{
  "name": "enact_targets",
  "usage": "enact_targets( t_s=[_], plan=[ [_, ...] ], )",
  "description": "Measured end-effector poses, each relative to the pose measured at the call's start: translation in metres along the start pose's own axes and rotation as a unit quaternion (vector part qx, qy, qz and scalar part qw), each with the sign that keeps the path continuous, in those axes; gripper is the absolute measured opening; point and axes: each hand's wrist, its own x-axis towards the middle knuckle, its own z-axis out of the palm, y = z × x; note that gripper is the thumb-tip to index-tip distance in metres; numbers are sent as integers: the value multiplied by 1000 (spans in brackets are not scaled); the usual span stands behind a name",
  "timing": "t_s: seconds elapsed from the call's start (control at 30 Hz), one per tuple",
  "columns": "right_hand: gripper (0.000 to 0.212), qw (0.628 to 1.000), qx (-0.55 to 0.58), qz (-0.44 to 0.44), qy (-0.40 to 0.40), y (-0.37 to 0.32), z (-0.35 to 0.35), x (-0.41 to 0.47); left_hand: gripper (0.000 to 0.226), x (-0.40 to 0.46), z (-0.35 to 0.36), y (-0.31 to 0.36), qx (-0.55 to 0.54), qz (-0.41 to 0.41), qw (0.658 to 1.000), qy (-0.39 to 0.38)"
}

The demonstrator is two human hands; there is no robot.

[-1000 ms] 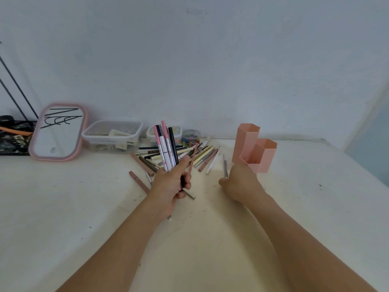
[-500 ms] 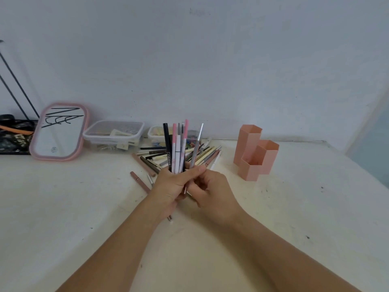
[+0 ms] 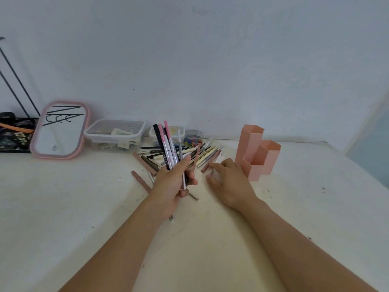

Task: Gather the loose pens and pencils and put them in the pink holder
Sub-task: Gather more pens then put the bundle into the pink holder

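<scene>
Progress looks partial, by my reading; the left hand [image 3: 172, 186] holds a small bundle of pens [image 3: 168, 148] upright above the worktop [image 3: 84, 207], its fingers [image 3: 190, 182] curled round the lower ends, so some gathering is done; the bundle fans out at the top, black, pink and grey barrels side by side, with one thin pinkish pencil leaning off to the right of the rest.

The right hand [image 3: 228, 182] reaches forward with fingers spread and nearly straight, holding nothing, its tips just beside the near edge of the loose pile [image 3: 202, 153]; it appears to be going for another piece.

That pile lies on the worktop between the held bundle and the pink holder [image 3: 257, 157], a good many pens and pencils in it; several brown ones [image 3: 140, 180] lie apart on the left, partly behind the left hand, and a short one pokes out below the left wrist.

The pink holder stands upright just beside the right hand, two joined hexagonal tubes, one taller; nothing shows above either rim, and the lower tube's visible interior looks bare, so I judge that no pens are in it yet; the taller tube's depth is hidden.

Left to do, then: collect the remaining pile and strays; carry the bundle across; drop it into the holder.
</scene>
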Motion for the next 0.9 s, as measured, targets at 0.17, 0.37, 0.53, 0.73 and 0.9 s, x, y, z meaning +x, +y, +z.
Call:
enact_targets(
  t_s=[0.17, 0.37, 0.53, 0.73, 0.9],
  plan=[
    [23, 997, -7, 53, 50, -5, -5, -2, 27, -5, 1, -1, 4, 10, 999, -32],
    [16, 992, -2, 110, 60, -7, -22, -12, 39, -5, 1, -4, 10, 30, 999, -36],
    [38, 988, -83, 117, 48, -5, -35, -24, 28, -1, 1, -2, 1, 23, 1000, -19],
    [37, 988, -116, 98, 33, 2, -38, -25, 25, 3, -2, -3, -4, 9, 1000, -15],
    [20, 997, -12, 56, 59, -1, -59, -24, 27, 2, -2, -4, 10, 19, 999, -26]
  ],
)
